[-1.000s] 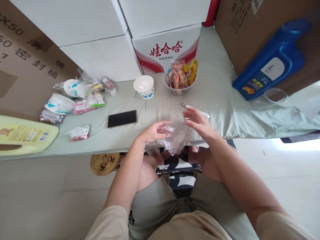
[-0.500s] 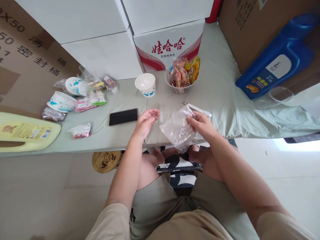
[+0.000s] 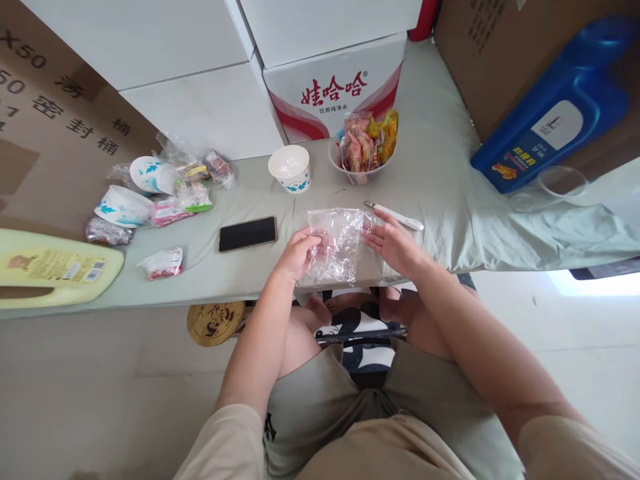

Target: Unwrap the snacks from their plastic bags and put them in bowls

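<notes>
A crinkled clear plastic bag [image 3: 336,247] is spread upright between my hands, above the front edge of the cloth-covered surface. My left hand [image 3: 301,253] pinches its left side between thumb and fingers. At the right edge of the bag is my right hand [image 3: 395,245], fingers stretched out and apart, the tips beside or just touching the plastic. Beyond the right fingers lies a white pen-like tool [image 3: 395,215] with a metal tip. A paper cup [image 3: 290,170] with blue leaf prints stands behind the bag. To its right sits a clear plastic bowl [image 3: 361,177] full of wrapped snacks [image 3: 363,147].
On the left are a black phone [image 3: 247,233], a small packet [image 3: 164,264], two tipped paper cups [image 3: 123,206], wrapped snacks [image 3: 193,195] and a yellow jug [image 3: 65,267]. A blue bottle [image 3: 555,113] and an overturned clear cup [image 3: 563,185] stand right. Boxes [image 3: 335,93] line the back.
The bag has moved left from my right hand and is spread more upright. My left hand has closed on its left side, while my right fingers have let go and opened.
</notes>
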`<state>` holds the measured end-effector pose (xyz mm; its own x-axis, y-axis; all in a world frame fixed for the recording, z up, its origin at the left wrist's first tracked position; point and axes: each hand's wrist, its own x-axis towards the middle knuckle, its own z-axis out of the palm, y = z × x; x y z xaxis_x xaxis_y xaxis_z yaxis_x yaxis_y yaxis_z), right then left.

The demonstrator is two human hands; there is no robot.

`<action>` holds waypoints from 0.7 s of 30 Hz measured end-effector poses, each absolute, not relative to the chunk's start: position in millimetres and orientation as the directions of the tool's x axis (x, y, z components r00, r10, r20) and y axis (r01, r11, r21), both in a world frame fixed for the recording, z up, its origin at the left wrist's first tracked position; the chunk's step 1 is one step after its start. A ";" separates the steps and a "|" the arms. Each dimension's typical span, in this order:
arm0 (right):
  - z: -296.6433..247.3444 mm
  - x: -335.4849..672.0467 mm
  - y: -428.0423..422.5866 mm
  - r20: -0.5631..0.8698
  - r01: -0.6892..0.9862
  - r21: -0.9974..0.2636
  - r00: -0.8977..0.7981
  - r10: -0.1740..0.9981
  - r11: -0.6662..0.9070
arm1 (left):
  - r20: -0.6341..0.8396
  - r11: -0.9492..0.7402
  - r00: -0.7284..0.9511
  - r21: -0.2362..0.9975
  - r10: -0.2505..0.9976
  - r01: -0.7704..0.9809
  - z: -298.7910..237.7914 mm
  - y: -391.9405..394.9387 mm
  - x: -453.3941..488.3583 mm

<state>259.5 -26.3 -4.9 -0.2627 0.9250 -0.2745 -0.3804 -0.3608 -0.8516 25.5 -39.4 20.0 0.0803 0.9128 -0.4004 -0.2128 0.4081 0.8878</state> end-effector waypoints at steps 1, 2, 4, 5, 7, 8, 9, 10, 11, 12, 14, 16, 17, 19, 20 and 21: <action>-4.7 255.3 -28.6 -0.280 -0.372 -0.846 -0.298 0.913 -0.381 | -0.394 0.405 0.091 0.884 0.914 -0.236 20.5 -39.7 26.6; -3.6 250.6 -31.1 -0.282 -0.364 -0.843 -0.328 0.902 -0.395 | -0.385 0.401 0.109 0.879 0.916 -0.260 21.1 -40.4 28.3; 0.4 241.3 -35.8 -0.282 -0.345 -0.837 -0.393 0.875 -0.424 | -0.366 0.395 0.150 0.865 0.919 -0.309 22.4 -42.4 32.0; 2.7 237.6 -37.6 -0.284 -0.328 -0.836 -0.429 0.858 -0.440 | -0.358 0.393 0.164 0.858 0.919 -0.331 22.9 -43.3 33.5; 6.8 232.9 -39.9 -0.287 -0.271 -0.849 -0.485 0.826 -0.454 | -0.345 0.380 0.160 0.849 0.925 -0.367 22.8 -44.1 34.7; 8.3 232.1 -40.5 -0.286 -0.242 -0.863 -0.490 0.824 -0.444 | -0.344 0.374 0.147 0.846 0.927 -0.379 22.1 -43.9 34.3; 9.3 232.1 -40.8 -0.286 -0.217 -0.877 -0.480 0.830 -0.428 | -0.348 0.375 0.140 0.847 0.927 -0.377 21.0 -43.5 33.3; 9.9 232.7 -40.9 -0.286 -0.198 -0.890 -0.457 0.842 -0.410 | -0.355 0.382 0.140 0.853 0.924 -0.357 19.8 -42.9 32.1; 10.1 233.7 -41.0 -0.289 -0.181 -0.901 -0.429 0.856 -0.395 | -0.367 0.396 0.149 0.863 0.918 -0.314 18.6 -42.2 30.7; 10.0 234.8 -40.9 -0.297 -0.164 -0.908 -0.401 0.866 -0.387 | -0.383 0.413 0.161 0.875 0.910 -0.253 17.5 -41.5 29.3; 9.4 237.0 -40.3 -0.321 -0.124 -0.914 -0.358 0.877 -0.386 | -0.408 0.429 0.169 0.896 0.897 -0.117 16.4 -40.5 27.4; 9.2 238.8 -39.4 -0.323 -0.124 -0.917 -0.330 0.887 -0.379 | -0.408 0.420 0.159 0.906 0.899 -0.052 16.7 -39.9 26.4; 9.5 239.7 -38.8 -0.315 -0.153 -0.914 -0.318 0.894 -0.376 | -0.398 0.411 0.155 0.910 0.904 -0.061 17.2 -39.7 26.0; 11.3 242.0 -37.3 -0.283 -0.259 -0.896 -0.294 0.913 -0.361 | -0.374 0.394 0.153 0.910 0.915 -0.130 18.7 -39.3 25.2; 12.6 243.5 -36.5 -0.267 -0.314 -0.881 -0.285 0.920 -0.353 | -0.367 0.390 0.153 0.904 0.918 -0.173 19.7 -39.1 24.7; 14.1 245.3 -35.7 -0.253 -0.359 -0.866 -0.286 0.924 -0.348 | -0.362 0.388 0.154 0.897 0.920 -0.212 20.6 -38.8 24.0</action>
